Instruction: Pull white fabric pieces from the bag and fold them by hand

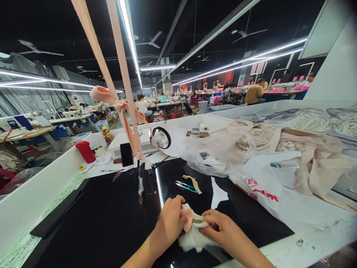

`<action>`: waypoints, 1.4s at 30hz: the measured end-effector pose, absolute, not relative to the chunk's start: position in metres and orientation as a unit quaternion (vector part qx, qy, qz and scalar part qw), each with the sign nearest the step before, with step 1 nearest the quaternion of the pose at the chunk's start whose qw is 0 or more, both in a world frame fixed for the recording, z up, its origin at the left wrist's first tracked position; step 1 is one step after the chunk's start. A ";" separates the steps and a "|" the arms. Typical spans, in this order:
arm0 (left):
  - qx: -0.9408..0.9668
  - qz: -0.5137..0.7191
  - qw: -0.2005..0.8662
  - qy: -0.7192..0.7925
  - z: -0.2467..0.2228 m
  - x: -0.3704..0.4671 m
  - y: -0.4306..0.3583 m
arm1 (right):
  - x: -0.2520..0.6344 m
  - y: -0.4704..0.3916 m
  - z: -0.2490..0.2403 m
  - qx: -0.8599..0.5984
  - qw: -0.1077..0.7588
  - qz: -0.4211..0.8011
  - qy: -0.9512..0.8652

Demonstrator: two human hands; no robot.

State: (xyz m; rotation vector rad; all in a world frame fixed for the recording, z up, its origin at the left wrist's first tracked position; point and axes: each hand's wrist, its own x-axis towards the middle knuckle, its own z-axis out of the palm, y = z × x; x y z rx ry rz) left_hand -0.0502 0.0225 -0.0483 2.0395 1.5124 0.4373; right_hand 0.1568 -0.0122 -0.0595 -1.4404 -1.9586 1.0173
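Between my hands, just above the black work surface [106,219], is a small piece of pale fabric [196,238], white and fluffy below with a peach-pink part on top. My left hand [170,219] pinches its pink left side with thumb and fingers. My right hand [219,225] grips the right side, its fingers curled over the white edge. Beyond the hands lie teal-handled thread snips [186,187], a curved tan strip [195,183] and a white cut piece with dark dots [219,195].
A black cutting tool or motor [147,186] stands left of centre, hung on peach fabric straps [122,67]. Behind it are a phone [126,154] and a white machine box [117,147]. Plastic bags [262,186] and beige fabric [315,156] crowd the right. People sit at sewing tables farther back.
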 end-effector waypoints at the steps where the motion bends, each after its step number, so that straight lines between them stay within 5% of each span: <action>1: 0.759 0.160 0.282 0.564 -0.048 -0.050 0.022 | 0.156 -0.011 -0.060 -0.528 0.251 0.371 -0.721; 33: 0.769 0.182 0.267 0.552 -0.043 -0.048 0.010 | 0.150 -0.026 -0.077 -0.550 0.280 0.339 -0.710; 42: 0.734 0.241 0.356 0.526 -0.044 -0.062 0.015 | 0.145 -0.035 -0.091 -0.577 0.333 0.316 -0.676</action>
